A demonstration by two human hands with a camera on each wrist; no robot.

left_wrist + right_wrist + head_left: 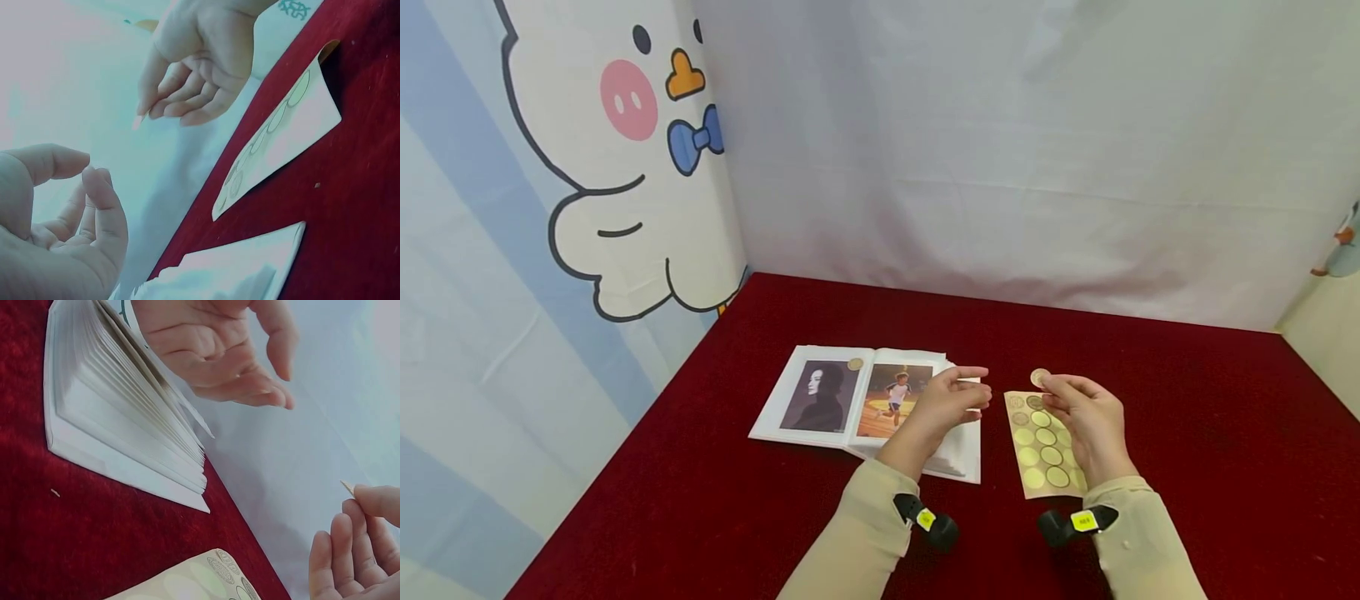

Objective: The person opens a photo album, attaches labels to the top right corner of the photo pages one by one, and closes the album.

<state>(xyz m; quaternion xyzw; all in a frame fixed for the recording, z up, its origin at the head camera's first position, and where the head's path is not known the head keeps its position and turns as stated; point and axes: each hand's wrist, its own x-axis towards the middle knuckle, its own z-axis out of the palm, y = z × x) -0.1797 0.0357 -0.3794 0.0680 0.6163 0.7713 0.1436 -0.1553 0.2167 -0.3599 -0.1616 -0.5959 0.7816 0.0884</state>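
Observation:
My right hand pinches a round gold sticker between thumb and forefinger, above the far end of a sticker sheet. In the right wrist view the sticker shows nearly edge-on at the fingertips. The sheet carries rows of round gold stickers, and its far corner has bare spots. My left hand hovers over the right side of an open photo album, fingers loosely bent and holding nothing. One round gold sticker sits at the top right corner of the album's dark portrait photo.
The album's right page bears a photo of a running child, partly covered by my left hand. A dark red cloth covers the table. White curtain hangs behind it, and a cartoon-printed curtain stands at the left.

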